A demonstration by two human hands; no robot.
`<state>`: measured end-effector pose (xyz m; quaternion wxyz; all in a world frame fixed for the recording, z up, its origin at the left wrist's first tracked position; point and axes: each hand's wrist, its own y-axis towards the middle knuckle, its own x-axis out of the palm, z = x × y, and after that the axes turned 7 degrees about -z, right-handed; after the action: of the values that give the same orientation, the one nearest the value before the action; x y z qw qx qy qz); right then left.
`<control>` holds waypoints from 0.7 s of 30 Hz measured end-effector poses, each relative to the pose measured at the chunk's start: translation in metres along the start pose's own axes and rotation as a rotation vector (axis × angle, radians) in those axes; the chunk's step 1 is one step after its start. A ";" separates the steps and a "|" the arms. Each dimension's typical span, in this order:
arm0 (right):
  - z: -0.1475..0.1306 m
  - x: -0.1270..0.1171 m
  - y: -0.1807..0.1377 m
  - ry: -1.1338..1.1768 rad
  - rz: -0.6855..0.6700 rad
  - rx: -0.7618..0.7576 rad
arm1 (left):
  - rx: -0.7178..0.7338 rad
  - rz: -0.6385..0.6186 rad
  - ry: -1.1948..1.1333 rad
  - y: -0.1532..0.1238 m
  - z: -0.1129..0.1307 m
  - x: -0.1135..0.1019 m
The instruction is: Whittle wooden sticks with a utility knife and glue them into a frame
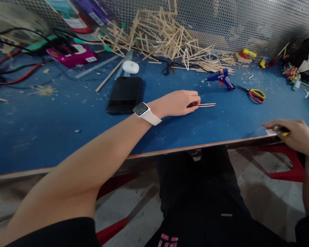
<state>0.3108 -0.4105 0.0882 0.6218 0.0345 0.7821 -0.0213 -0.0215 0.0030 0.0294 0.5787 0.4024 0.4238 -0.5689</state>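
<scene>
My left hand (pixel 181 103), with a watch (pixel 141 109) on its wrist, rests on the blue table. Its fingers are closed on two thin wooden sticks (pixel 207 105), which lie side by side and point to the right. Part of the sticks is hidden under the fingers. At the table's front edge on the right, my right hand (pixel 296 133) grips a utility knife (pixel 280 131) with a yellow and black handle. The knife's pale blade end points left, apart from the sticks.
Beyond my left hand lie a blue glue gun (pixel 221 79) and scissors (pixel 256 95). A black phone-like slab (pixel 126 94) and white earbud case (pixel 130 67) sit left of it. A heap of wooden sticks (pixel 170 37) leans on the perforated metal panel (pixel 234 24).
</scene>
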 end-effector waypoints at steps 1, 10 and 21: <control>-0.012 0.008 0.012 0.031 0.051 -0.024 | -0.003 -0.002 -0.001 0.000 0.000 0.000; -0.108 0.071 0.096 0.083 -0.061 -0.507 | 0.008 0.009 0.001 -0.004 0.002 0.000; -0.082 0.032 0.112 0.158 0.160 -0.324 | -0.054 -0.012 -0.007 -0.005 0.004 -0.002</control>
<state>0.2330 -0.2920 0.0765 0.5556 -0.0024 0.8164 0.1572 -0.0262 -0.0001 0.0327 0.5874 0.3821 0.4392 -0.5622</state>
